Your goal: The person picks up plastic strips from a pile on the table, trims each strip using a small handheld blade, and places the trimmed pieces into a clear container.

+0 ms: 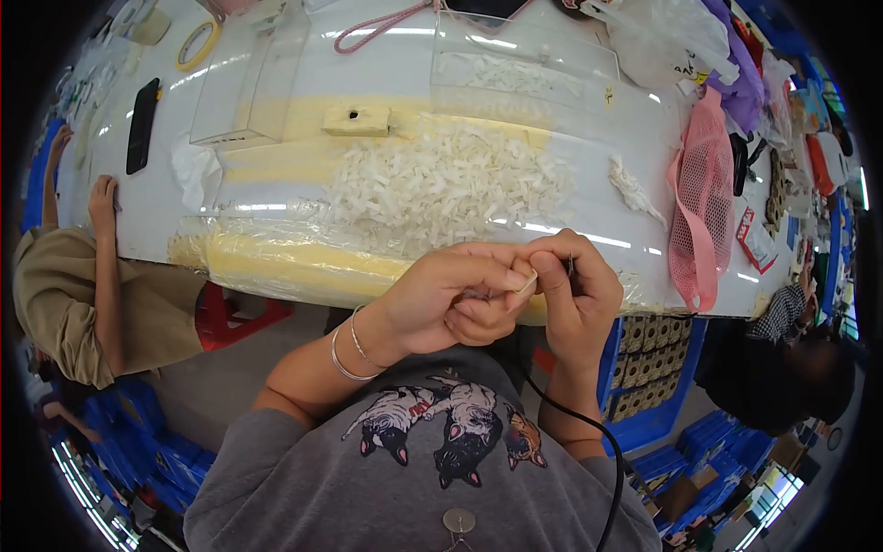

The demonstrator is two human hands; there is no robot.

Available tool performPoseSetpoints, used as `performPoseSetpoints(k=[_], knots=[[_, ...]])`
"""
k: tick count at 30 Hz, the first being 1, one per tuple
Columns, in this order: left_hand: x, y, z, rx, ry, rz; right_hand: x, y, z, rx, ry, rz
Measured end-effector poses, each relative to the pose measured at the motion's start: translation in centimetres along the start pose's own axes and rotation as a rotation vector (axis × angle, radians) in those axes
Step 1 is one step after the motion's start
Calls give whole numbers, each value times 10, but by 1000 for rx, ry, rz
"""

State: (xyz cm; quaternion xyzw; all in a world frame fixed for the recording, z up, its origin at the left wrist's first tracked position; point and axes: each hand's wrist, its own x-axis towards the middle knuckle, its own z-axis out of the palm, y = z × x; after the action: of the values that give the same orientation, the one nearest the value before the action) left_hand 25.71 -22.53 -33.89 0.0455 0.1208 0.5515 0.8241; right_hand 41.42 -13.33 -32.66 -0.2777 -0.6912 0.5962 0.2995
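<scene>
My left hand (460, 290), with bracelets on its wrist, is closed in a pinch on a small pale strip (528, 281). Thumb and fingers of my right hand (581, 299) are pinched together right beside it, close to the strip's end. A thin dark thing (570, 267) shows at the right fingers, too small to name. Just beyond both hands lies a wide heap of short whitish strips (451, 184) on the table.
Behind the heap are a yellowish block with a hole (357, 120) and a clear box (524, 78). A pink mesh bag (704, 202) lies to the right, a black phone (142, 126) to the left. Blue crate (648, 377) stands below the table edge. Other people sit on both sides.
</scene>
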Motion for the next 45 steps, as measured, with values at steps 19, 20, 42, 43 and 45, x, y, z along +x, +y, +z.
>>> performPoseSetpoints(k=[19,20,42,43,45], knots=[[98,163,51,2325,362,472,6,8,-53,-408,306,-9],[100,163,44,2328,316,401,6,7,-55,-458,308,-12],[17,64,58,1664,461,555,33,17,-43,-720,228,68],[21,52,39,1588,441,591,32,14,-41,-576,217,72],[21,39,35,1535,499,407,26,5,-38,-292,193,89]])
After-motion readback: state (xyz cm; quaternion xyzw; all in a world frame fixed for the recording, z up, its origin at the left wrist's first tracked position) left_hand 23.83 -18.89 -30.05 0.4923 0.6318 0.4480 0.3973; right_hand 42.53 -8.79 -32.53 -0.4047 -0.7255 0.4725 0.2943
